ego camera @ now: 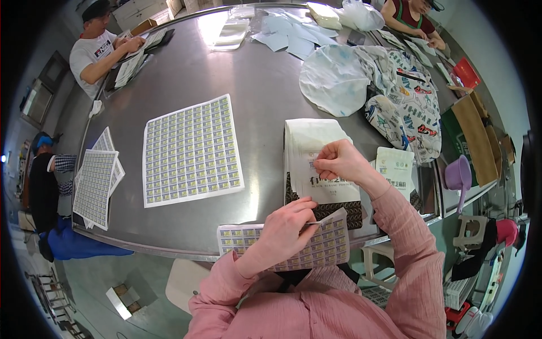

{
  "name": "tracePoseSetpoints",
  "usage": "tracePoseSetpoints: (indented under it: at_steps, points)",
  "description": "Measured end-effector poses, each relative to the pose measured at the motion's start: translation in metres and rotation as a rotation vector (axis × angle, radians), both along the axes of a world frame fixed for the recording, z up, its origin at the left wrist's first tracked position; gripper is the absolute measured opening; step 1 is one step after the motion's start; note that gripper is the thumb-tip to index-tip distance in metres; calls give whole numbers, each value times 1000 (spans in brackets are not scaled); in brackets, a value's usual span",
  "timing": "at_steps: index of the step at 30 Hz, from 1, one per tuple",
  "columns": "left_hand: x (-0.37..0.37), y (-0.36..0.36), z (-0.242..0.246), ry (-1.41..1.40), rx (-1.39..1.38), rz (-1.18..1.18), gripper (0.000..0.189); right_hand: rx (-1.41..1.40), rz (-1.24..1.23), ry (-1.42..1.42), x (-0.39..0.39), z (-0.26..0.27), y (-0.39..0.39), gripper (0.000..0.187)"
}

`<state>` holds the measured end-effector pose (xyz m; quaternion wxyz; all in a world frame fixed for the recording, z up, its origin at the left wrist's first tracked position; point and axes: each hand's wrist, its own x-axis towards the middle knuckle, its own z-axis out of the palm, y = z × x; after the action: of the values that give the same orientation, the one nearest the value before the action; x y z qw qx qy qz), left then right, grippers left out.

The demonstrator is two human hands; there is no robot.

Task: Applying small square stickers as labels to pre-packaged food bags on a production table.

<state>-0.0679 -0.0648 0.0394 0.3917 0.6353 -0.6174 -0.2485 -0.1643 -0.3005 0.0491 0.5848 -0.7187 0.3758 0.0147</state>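
Observation:
My left hand (288, 229) grips a sheet of small printed labels (328, 241) at the table's near edge. A slim pale edge or strip shows between its thumb and fingers; I cannot tell what it is. Over the top pouch of a stack of white printed packaging pouches (334, 195), my right hand (338, 163) has thumb and fingertips drawn together. One small label (312, 163) shows right at those fingertips; whether they pinch it or press it on the pouch is unclear. Under the stack lies a dark patterned surface (345, 212). Another pouch (394, 163) lies right of my right wrist.
A full label sheet (192, 150) lies mid-table, with more sheets (96, 182) at the left edge. A patterned backpack (417, 106), white cloth cap (334, 80) and purple scoop (458, 176) are to the right. Co-workers (95, 51) sit at the far corners. Loose papers (292, 34) cover the back.

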Motion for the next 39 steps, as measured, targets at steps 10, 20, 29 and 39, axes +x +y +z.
tracePoseSetpoints:
  at_steps: [10,20,29,39]
  points:
    - [-2,-2,-3,11,-1,9,12,18,-16,7,1,-1,0,17]
    - [-5,1,-13,-48,-10,66,11,-365,141,228,17,6,1,43]
    - [-14,-1,-18,-48,-30,35,11,-606,-8,205,-15,3,3,55]
    - [-21,-5,-35,-78,-154,114,13,-943,-210,-14,-82,-60,27,79]
